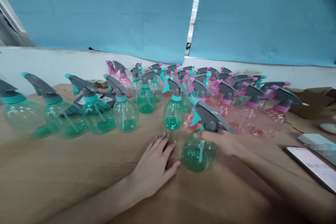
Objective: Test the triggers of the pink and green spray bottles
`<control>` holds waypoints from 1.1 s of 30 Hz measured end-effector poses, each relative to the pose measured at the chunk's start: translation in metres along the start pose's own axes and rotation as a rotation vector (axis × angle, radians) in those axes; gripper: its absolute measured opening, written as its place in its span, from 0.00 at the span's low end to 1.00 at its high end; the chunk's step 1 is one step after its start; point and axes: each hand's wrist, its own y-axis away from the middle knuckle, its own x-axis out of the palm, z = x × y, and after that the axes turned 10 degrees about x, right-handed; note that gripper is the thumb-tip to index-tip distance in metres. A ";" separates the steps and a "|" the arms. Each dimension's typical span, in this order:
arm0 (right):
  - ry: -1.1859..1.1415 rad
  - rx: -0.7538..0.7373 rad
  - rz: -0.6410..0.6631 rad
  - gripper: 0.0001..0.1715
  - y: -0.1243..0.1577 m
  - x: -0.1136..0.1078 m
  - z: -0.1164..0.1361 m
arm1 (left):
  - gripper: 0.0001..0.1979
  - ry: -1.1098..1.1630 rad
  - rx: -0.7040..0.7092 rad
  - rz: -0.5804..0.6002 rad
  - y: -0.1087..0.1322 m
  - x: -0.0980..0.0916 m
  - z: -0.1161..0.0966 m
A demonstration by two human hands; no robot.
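Observation:
My right hand [219, 141] is closed around the neck of a green spray bottle [198, 154], which has a grey and turquoise spray head and some green liquid inside. The bottle tilts slightly; whether its base touches the table cannot be made out. To its left, my left hand [156, 168] lies palm down on the brown table [86, 182], fingers spread, holding nothing. Just beyond the left fingertips stands another green spray bottle [173, 112]. Part of the right hand's fingers is hidden behind the held bottle's neck.
Several green spray bottles [98, 115] stand in a row at the left. Pink spray bottles [270, 120] crowd the right, with more behind. A phone [313, 166], a white box [319, 145] and a brown carton [312, 103] lie at the right. Blue sheeting [105, 10] covers the wall.

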 end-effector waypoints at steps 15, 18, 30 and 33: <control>-0.225 -0.028 0.034 0.11 0.002 0.009 -0.004 | 0.25 -0.034 0.005 0.036 0.000 -0.002 0.001; -0.252 -0.089 0.066 0.11 0.002 0.009 -0.005 | 0.26 -0.049 0.001 0.055 0.000 -0.002 0.001; -0.413 -0.149 0.355 0.15 0.003 -0.004 0.004 | 0.26 -0.077 0.021 0.037 0.001 -0.001 0.003; -0.442 -0.191 0.370 0.19 0.003 -0.008 0.006 | 0.25 -0.079 0.019 0.032 0.001 0.000 0.004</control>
